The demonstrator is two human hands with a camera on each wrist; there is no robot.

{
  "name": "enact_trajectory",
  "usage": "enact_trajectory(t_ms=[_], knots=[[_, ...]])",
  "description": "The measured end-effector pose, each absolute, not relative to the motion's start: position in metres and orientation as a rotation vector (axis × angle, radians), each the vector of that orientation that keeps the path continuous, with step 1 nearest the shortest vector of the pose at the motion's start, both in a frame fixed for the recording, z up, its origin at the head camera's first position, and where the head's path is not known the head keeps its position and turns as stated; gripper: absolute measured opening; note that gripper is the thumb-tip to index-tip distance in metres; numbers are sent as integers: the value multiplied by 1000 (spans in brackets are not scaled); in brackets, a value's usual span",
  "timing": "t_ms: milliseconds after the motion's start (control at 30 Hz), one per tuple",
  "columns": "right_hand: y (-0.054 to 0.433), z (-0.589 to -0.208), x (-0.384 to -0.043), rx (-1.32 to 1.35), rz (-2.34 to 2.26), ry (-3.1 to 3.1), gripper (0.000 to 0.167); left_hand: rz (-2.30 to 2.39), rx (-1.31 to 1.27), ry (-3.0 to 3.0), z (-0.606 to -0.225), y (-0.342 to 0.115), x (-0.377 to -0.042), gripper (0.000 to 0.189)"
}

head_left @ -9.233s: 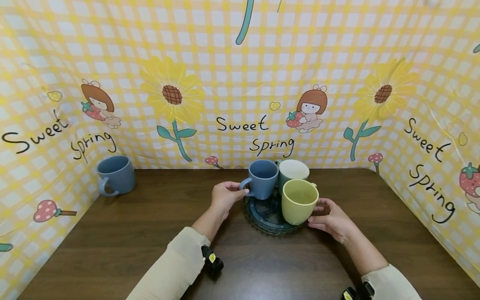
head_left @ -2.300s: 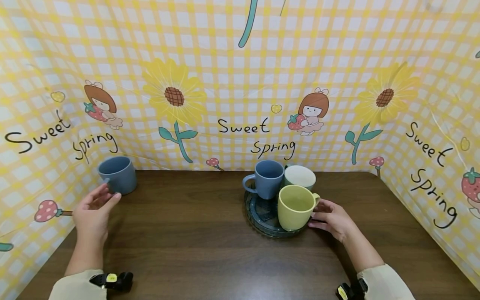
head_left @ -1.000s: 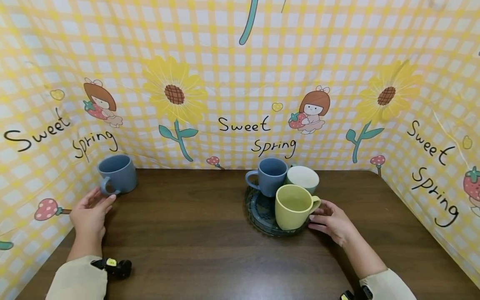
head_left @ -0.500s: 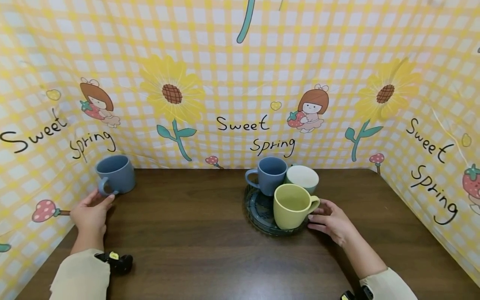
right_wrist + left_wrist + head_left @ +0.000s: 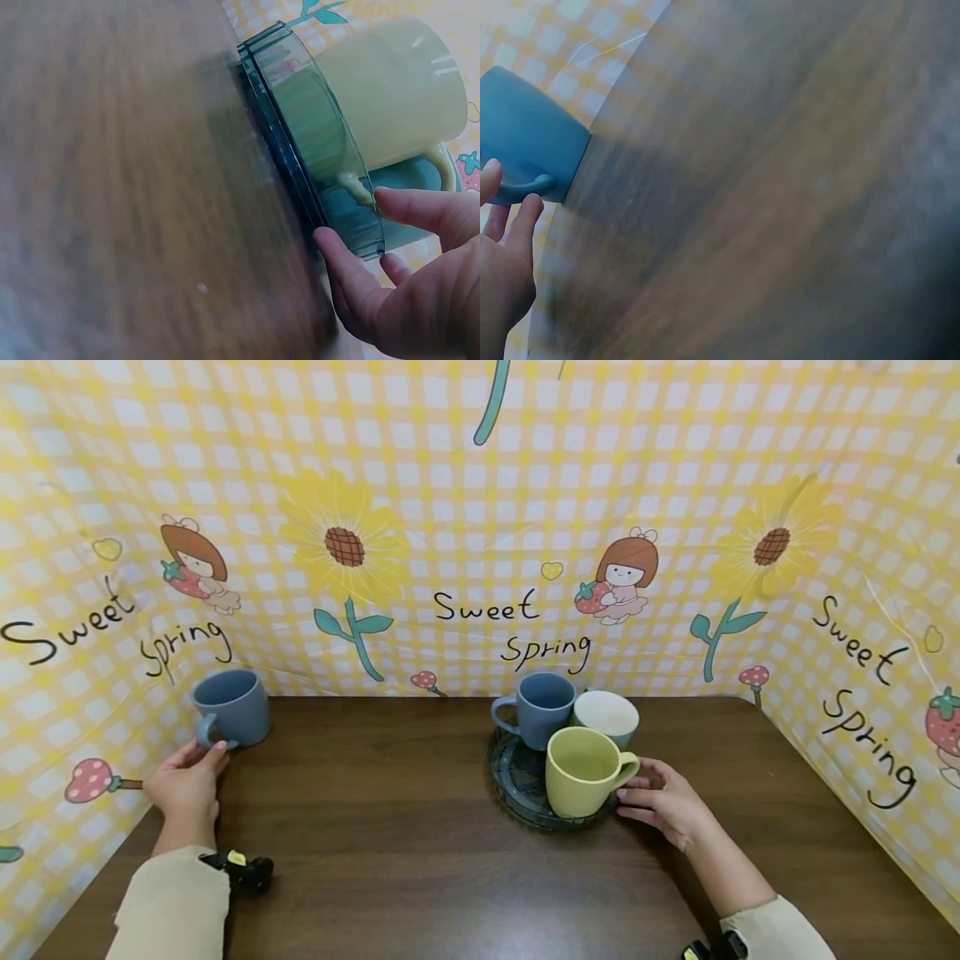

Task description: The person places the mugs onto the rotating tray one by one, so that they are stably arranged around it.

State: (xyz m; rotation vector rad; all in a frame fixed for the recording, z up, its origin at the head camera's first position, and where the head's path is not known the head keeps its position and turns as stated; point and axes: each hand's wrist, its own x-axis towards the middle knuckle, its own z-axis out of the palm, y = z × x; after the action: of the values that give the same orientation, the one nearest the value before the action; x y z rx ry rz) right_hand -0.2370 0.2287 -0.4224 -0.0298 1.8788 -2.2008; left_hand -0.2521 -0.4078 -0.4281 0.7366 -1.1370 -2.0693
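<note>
At the far left a blue mug (image 5: 232,708) stands upright on the table. My left hand (image 5: 186,781) has its thumb and fingers at the mug's handle, pinching it low down; the left wrist view shows the handle (image 5: 525,187) between them. Right of centre, a round dark glass turntable (image 5: 517,781) carries a second blue mug (image 5: 543,714), a mug (image 5: 606,714) white inside and green outside, and a yellow mug (image 5: 581,777) in front. My right hand (image 5: 663,802) holds the turntable's right edge, fingertips on its clear rim (image 5: 360,157) and base, beside the yellow mug's handle.
The brown wooden table (image 5: 375,827) lies between the single mug and the turntable. A yellow checked cloth (image 5: 465,527) hangs close behind and along both sides. Wrist cameras (image 5: 255,872) are strapped at both sleeves.
Since the earliest frame my left hand has gone from the turntable's blue mug to the far-left one. The turntable has turned, bringing the yellow mug leftward and its blue mug rightward; my right hand stays.
</note>
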Motion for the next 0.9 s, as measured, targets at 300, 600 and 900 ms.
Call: enact_trajectory(t_ms=[300,600,900], knots=[[234,-419,-247,-88,-2129,1887,72,-2056,691,-1054,-428,-408,-256,38],[243,-419,-256,-109,-2078,1884,71,-2038,650,-1000,-426,-403,-258,34],[249,-423,-270,-132,-2093,1912,63,-2063,653,-959,-426,-401,-252,37]])
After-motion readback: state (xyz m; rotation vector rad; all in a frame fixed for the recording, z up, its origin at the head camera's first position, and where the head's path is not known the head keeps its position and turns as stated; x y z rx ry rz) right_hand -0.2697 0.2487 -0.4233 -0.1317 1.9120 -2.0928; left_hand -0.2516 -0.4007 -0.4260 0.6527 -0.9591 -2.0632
